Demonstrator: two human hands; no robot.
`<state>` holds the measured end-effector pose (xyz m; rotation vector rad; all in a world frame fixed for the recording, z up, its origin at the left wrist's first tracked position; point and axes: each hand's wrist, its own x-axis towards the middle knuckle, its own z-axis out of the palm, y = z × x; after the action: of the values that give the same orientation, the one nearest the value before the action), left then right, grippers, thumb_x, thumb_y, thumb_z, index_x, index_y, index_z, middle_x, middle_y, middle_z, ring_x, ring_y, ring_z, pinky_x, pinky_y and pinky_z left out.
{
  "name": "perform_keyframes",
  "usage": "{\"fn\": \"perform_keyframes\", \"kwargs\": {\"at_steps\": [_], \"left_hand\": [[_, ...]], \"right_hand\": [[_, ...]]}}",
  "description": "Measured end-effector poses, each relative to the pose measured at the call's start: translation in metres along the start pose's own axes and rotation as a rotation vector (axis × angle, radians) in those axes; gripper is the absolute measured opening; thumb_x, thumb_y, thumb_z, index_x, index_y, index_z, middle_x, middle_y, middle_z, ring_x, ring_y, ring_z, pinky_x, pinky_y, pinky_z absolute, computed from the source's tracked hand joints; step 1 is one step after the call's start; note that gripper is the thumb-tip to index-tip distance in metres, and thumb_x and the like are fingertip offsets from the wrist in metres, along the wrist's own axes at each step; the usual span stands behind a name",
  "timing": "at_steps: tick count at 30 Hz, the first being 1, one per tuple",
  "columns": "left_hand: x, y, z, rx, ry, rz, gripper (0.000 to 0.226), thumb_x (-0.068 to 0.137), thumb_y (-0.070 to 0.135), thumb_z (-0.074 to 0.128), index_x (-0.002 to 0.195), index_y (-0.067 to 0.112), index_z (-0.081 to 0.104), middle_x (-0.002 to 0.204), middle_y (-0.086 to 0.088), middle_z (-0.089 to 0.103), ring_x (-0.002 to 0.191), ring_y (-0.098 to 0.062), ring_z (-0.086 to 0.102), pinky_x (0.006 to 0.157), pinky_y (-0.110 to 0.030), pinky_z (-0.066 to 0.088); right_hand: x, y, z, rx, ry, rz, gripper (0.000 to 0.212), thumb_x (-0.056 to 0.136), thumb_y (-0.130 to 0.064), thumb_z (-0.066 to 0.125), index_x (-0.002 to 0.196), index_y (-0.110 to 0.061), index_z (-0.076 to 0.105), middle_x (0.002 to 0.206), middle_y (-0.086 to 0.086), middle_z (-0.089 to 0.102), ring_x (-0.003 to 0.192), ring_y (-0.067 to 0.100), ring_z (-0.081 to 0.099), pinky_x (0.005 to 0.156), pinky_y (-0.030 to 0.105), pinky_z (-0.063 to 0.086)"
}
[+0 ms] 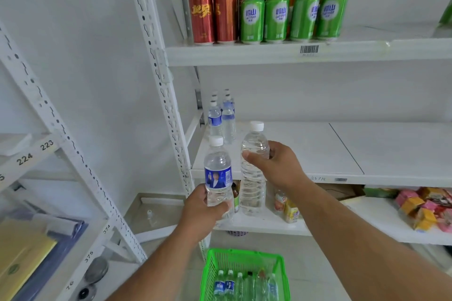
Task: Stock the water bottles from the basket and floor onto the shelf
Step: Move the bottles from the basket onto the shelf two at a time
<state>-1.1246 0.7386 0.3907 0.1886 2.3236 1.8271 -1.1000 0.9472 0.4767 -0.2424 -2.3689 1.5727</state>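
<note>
White middle shelf (318, 151) carries water bottles (221, 117) (far-left corner only).

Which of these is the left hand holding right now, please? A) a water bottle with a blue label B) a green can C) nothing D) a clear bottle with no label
A: the left hand grips the lower part of a water bottle with a blue label, while the right hand holds the taller clear bottle that has no label, both in front of the middle shelf.
</note>
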Motion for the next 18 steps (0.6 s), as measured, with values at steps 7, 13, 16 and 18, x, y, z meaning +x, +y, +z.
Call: {"fn": "perform_keyframes", "kwargs": {"at_steps": [7, 13, 16, 18], "left_hand": [[0.053, 0.004, -0.007, 0.028, 0.004, 0.007, 0.041, 0.070, 0.022, 0.085, 0.105, 0.032, 0.066, 0.095, 0.019, 0.075, 0.084, 0.002, 0.070, 0.069, -0.019, 0.051], [0.123, 0.006, -0.015, 0.060, 0.000, 0.027, 0.045, 0.070, 0.033, 0.085, 0.108, 0.040, 0.063, 0.094, 0.025, 0.071, 0.085, 0.007, 0.065, 0.066, -0.016, 0.046], [0.157, 0.004, -0.018, 0.057, -0.023, 0.035, 0.048, 0.072, 0.031, 0.083, 0.114, 0.037, 0.061, 0.105, 0.020, 0.069, 0.096, 0.001, 0.063, 0.072, -0.019, 0.046], [0.177, 0.001, -0.021, 0.056, -0.038, 0.041, 0.046, 0.073, 0.029, 0.083, 0.114, 0.036, 0.062, 0.105, 0.017, 0.069, 0.097, 0.002, 0.062, 0.072, -0.017, 0.045]], "right_hand": [[0.052, 0.005, 0.006, -0.051, 0.027, 0.011, 0.025, 0.080, -0.053, 0.075, 0.091, -0.031, 0.072, 0.082, -0.014, 0.075, 0.076, 0.003, 0.069, 0.068, 0.027, 0.053], [0.112, 0.011, 0.025, -0.111, 0.062, 0.044, 0.028, 0.076, -0.057, 0.075, 0.086, -0.031, 0.071, 0.081, -0.015, 0.074, 0.078, 0.006, 0.069, 0.073, 0.033, 0.056], [0.140, 0.013, 0.037, -0.136, 0.072, 0.062, 0.030, 0.074, -0.059, 0.076, 0.087, -0.033, 0.069, 0.080, -0.017, 0.073, 0.077, 0.004, 0.068, 0.072, 0.032, 0.056], [0.156, 0.016, 0.044, -0.131, 0.078, 0.064, 0.030, 0.074, -0.059, 0.076, 0.089, -0.033, 0.070, 0.081, -0.020, 0.073, 0.076, 0.002, 0.069, 0.072, 0.030, 0.056]]}}
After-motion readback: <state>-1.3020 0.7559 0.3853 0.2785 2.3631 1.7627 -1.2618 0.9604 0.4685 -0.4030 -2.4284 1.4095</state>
